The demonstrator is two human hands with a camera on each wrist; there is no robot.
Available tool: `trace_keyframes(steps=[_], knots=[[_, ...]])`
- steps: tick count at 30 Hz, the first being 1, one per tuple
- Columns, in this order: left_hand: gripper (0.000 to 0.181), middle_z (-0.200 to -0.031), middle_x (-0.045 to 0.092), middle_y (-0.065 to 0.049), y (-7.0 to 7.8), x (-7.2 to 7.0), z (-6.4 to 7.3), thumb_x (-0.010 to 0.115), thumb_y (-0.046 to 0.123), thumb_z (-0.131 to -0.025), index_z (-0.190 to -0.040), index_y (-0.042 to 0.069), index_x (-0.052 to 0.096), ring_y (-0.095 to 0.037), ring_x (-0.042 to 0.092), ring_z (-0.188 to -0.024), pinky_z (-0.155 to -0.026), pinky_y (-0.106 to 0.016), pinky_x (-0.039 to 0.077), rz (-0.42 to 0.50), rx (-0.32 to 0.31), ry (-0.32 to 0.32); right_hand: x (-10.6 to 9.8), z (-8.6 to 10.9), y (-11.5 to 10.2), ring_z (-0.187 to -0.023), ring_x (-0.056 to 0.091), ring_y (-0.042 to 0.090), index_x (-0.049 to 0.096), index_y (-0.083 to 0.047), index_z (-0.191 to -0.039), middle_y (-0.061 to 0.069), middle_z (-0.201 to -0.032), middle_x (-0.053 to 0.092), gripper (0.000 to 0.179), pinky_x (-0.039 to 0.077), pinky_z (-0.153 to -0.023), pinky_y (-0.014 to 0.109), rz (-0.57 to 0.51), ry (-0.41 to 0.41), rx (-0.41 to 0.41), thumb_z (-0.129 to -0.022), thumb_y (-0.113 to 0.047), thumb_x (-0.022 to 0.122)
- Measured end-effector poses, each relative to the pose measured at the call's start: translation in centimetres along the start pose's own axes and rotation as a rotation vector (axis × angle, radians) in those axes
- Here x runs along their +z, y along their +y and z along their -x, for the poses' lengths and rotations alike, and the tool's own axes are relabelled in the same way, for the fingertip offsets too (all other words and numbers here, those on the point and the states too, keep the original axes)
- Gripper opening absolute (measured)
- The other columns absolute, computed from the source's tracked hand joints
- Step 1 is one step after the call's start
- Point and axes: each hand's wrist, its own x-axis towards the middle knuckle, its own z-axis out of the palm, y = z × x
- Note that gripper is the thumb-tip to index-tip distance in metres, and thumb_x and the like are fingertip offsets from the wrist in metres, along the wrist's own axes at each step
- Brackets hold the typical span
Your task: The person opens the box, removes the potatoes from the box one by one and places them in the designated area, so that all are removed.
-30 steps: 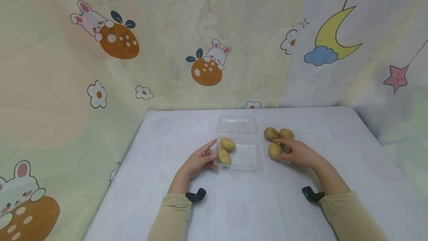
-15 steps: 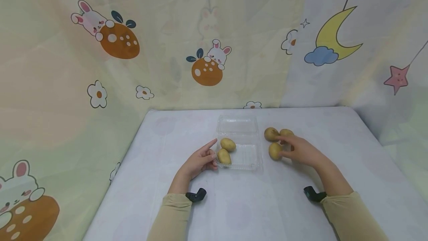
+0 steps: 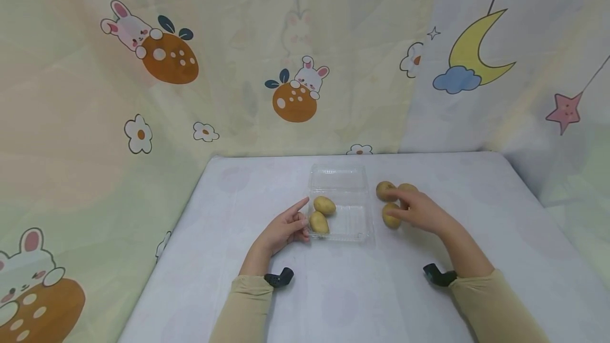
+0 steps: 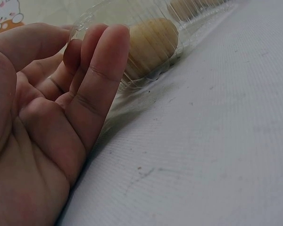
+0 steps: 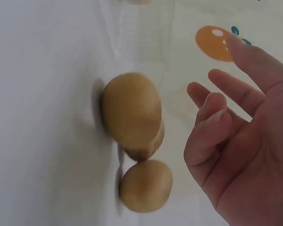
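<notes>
Hovering parted, with nothing held, the fingers (image 5: pixel 205 139) of the right hand (image 3: pixel 420 213) are poised over three loose potatoes (image 3: pixel 391 222) to the right of the clear plastic box (image 3: pixel 350 222), whose left edge is met by the left hand (image 3: pixel 281 233), though whether it is pinched there cannot be told. With two potatoes (image 3: pixel 324 205) lying in the box's left part, the step in hand is judged to be the picking of a third; for that, one loose potato would need to be straddled, then lightly gripped
</notes>
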Motion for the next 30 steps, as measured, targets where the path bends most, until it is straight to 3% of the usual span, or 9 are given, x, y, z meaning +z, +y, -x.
trace_keyframes(steps=[4,8,13,21,30], knots=[[0.069,-0.092,0.057,-0.004,0.0,0.0,0.0,0.063,0.02,-0.097,-0.156,0.031,0.029,-0.018,0.067,-0.08,-0.082,-0.04,0.061,-0.005,0.006,0.0,0.1,-0.8,-0.9,-0.059,0.052,0.014,0.059,-0.021,-0.135,0.014,-0.121,0.065,0.048,0.05,-0.047,0.028,-0.113,-0.037,-0.063,-0.09,-0.034,0.072],[0.069,-0.092,0.057,-0.004,0.0,0.0,0.0,0.063,0.021,-0.097,-0.155,0.032,0.03,-0.018,0.067,-0.08,-0.082,-0.04,0.061,-0.005,0.0,0.005,0.3,-1.8,-1.9,-0.066,0.053,0.014,0.058,-0.026,-0.136,0.008,-0.121,0.065,0.048,0.05,-0.058,0.025,-0.105,-0.059,-0.09,-0.091,-0.036,0.071],[0.07,-0.092,0.057,-0.004,-0.1,0.0,-0.1,0.064,0.022,-0.096,-0.156,0.032,0.029,-0.018,0.067,-0.081,-0.082,-0.04,0.061,0.0,0.0,0.003,0.5,-3.1,-3.3,-0.084,0.052,0.015,0.056,-0.032,-0.137,0.001,-0.121,0.065,0.049,0.047,-0.071,0.027,-0.046,-0.107,-0.065,-0.091,-0.04,0.071],[0.069,-0.092,0.056,-0.003,-0.1,0.0,-0.1,0.065,0.021,-0.096,-0.155,0.033,0.03,-0.019,0.067,-0.08,-0.082,-0.04,0.061,-0.002,0.005,0.003,0.9,-5.2,-4.9,-0.087,0.06,0.018,0.053,-0.038,-0.138,0.004,-0.13,0.063,0.049,0.054,-0.074,0.032,-0.11,-0.245,-0.017,-0.092,-0.041,0.068],[0.069,-0.091,0.056,-0.003,-0.1,0.0,0.0,0.063,0.019,-0.097,-0.156,0.031,0.029,-0.018,0.067,-0.08,-0.081,-0.039,0.061,-0.003,0.009,-0.001,1.5,-7.3,-5.9,-0.092,0.065,0.027,0.05,-0.05,-0.135,-0.002,-0.132,0.061,0.049,0.05,-0.082,0.036,-0.116,-0.34,0.018,-0.089,-0.052,0.067]])
